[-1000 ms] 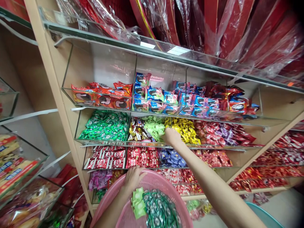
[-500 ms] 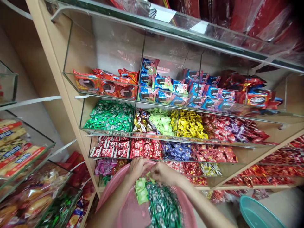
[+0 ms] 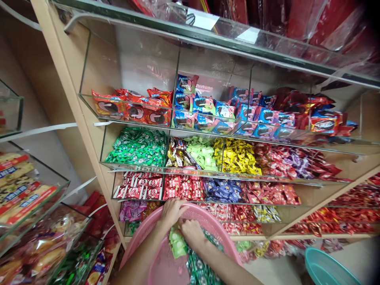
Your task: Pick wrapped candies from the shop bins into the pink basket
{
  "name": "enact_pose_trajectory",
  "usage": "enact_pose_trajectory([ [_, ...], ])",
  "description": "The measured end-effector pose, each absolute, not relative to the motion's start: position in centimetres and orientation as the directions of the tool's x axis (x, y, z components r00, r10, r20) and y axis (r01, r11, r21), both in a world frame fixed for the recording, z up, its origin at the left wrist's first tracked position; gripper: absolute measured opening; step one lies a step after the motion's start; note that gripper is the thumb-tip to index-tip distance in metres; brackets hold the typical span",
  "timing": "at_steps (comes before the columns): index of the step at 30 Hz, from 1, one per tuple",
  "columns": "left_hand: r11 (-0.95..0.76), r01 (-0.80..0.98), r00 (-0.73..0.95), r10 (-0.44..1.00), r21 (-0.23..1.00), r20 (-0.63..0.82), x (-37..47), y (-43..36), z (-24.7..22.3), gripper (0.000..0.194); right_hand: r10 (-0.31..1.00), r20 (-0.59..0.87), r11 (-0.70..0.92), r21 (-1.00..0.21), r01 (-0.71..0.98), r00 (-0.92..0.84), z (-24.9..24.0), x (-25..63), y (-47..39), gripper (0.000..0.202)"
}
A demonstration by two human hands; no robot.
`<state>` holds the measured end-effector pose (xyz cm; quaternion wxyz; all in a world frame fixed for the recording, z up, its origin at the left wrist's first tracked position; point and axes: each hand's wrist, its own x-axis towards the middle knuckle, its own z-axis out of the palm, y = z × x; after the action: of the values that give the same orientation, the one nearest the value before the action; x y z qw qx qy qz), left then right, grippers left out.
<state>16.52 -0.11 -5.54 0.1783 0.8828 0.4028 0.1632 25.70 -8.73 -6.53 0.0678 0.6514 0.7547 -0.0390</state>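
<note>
Packets [image 3: 177,244] in pale green lie in the pink basket [image 3: 221,225] beside dark green sweets [image 3: 200,271]. The right hand [image 3: 192,233] has dropped there from the shelves [image 3: 71,91], likely adding packets; its fingers curl inward, on what cannot be told. The left hand [image 3: 171,211], palm down, clasps the far rim.

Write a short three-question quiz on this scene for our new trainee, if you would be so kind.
1. Multiple choice: Which hand is on the rim of the pink basket? A) right B) left
2. True or false: The yellow packets sit on a higher shelf than the blue-purple packets.
3. Fill in: As pictured, the dark green packets in the basket lie to the ____ of the pale green packets there.

Key: 1. B, the left hand. 2. True. 3. Right.
</note>
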Motion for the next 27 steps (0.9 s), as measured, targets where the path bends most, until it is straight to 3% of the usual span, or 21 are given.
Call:
enact_pose_trajectory([
  [5, -0.605, 0.658, 0.619, 0.774, 0.448, 0.136, 16.4, -0.1, -5.7, 0.040, 0.956, -0.148, 0.231, -0.156, 0.960, -0.254, 2.1, 28.2, -10.7, 0.016],
  [8, -0.604, 0.655, 0.614, 0.776, 0.454, 0.146, 16.4, 0.0, -5.9, 0.041, 0.953, -0.035, 0.276, -0.298, 0.914, -0.300, 9.4, 30.6, -10.0, 0.027],
  [10, -0.603, 0.651, 0.613, 0.776, 0.461, 0.149, 16.5, 0.0, -6.0, 0.042, 0.976, 0.108, 0.210, -0.261, 0.942, -0.188, 13.3, 32.0, -8.5, 0.032],
  [14, -0.593, 0.662, 0.604, 0.784, 0.458, 0.143, 16.5, 0.0, -6.1, 0.040, 0.900, 0.381, -0.218, -0.024, 0.976, 0.211, 16.9, 33.3, -3.9, 0.032],
  [18, -0.583, 0.668, 0.603, 0.788, 0.462, 0.122, 16.5, -0.1, -5.9, 0.040, 0.885, 0.355, -0.345, 0.067, 0.936, 0.301, 16.8, 32.9, 0.1, 0.030],
  [27, -0.603, 0.657, 0.607, 0.779, 0.453, 0.155, 16.5, -0.1, -5.9, 0.042, 0.892, 0.302, -0.365, 0.046, 0.930, 0.336, 16.2, 32.8, 2.2, 0.026],
])
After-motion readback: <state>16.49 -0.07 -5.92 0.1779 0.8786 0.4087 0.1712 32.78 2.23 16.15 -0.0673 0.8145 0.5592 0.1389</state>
